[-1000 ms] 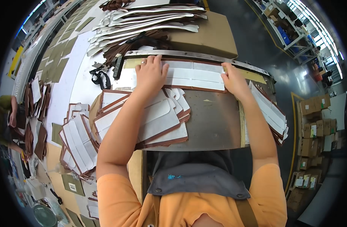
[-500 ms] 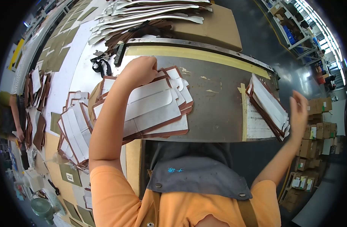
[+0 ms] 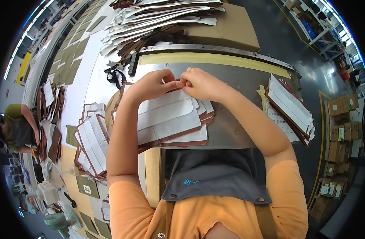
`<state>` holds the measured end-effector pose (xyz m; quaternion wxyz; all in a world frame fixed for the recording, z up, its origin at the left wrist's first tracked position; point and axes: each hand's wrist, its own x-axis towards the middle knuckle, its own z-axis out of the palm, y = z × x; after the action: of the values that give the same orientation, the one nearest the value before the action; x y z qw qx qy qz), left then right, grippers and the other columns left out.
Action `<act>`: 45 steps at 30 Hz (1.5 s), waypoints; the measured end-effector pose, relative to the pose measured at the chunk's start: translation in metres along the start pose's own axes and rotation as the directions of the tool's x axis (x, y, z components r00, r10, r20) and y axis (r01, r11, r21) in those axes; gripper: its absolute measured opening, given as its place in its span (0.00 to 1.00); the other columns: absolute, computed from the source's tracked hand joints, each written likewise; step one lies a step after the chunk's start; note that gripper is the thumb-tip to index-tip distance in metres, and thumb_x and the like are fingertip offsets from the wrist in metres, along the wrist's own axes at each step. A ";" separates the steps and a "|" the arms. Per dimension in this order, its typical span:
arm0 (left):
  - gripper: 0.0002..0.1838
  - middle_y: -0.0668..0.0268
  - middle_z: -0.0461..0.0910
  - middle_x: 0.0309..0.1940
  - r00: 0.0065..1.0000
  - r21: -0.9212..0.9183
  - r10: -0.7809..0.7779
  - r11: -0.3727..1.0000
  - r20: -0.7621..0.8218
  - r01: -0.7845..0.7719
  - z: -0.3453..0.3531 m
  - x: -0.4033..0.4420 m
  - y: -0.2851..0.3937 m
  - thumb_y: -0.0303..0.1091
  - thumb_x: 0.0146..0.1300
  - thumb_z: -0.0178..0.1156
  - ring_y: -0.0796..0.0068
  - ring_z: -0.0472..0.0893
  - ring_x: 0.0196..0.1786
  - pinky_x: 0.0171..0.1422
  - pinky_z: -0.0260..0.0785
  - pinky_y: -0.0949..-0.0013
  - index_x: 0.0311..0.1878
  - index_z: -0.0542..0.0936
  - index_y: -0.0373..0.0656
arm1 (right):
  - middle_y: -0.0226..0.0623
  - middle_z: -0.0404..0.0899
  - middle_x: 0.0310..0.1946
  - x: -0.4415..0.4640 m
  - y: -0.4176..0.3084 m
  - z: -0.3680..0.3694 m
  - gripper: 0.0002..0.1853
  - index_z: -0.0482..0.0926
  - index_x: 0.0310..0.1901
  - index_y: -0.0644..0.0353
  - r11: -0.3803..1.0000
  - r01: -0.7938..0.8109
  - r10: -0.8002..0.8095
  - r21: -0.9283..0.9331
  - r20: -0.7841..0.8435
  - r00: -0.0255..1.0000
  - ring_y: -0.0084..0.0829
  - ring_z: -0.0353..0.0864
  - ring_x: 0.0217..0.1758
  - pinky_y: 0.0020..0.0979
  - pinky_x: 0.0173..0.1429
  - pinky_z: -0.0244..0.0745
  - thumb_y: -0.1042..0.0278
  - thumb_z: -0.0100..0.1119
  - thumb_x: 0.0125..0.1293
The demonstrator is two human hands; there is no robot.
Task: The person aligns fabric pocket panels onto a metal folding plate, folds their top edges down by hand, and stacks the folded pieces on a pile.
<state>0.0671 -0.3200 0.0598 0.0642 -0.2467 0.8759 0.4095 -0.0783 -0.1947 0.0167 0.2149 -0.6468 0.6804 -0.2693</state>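
Observation:
A pile of flat brown panels with white backing point(image 3: 170, 113) lies on the metal-topped bench point(image 3: 230, 135), in front of me. At the pile's far edge my left hand point(image 3: 156, 83) is closed, thumb and fingers pinched at the brown rim of a panel. Right beside it, my right hand point(image 3: 202, 83) also pinches there, its fingertips meeting those of the left. The fingers partly hide the pinched edge. A second, slanted stack of similar panels point(image 3: 290, 105) lies at the bench's right end, apart from both hands.
More white-backed panels point(image 3: 92, 141) are piled at the left. Long white and brown strips point(image 3: 162, 20) lie beside a cardboard box point(image 3: 234, 28) at the back. A metal bar point(image 3: 214, 51) crosses the bench's far side. Another person point(image 3: 21, 123) stands far left; cartons point(image 3: 341, 131) are stacked right.
My right hand has swung from beside the right-hand stack across to the middle pile and closed next to my left hand. My left hand stays at the pile's far edge.

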 end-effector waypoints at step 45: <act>0.25 0.52 0.64 0.62 0.813 0.708 0.437 0.705 -0.385 -0.044 0.052 0.061 -0.023 0.45 0.67 0.48 0.53 0.65 0.65 0.67 0.56 0.57 0.62 0.66 0.39 | 0.42 0.69 0.60 -0.063 0.068 -0.048 0.19 0.71 0.56 0.62 0.776 -0.347 0.145 -0.526 -0.386 0.911 0.41 0.68 0.63 0.36 0.61 0.69 0.74 0.49 0.63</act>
<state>0.0203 -0.3164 -0.0097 -0.1506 -0.1872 0.9706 -0.0121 -0.1566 -0.1262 0.0065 -0.0752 -0.5316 0.8353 -0.1186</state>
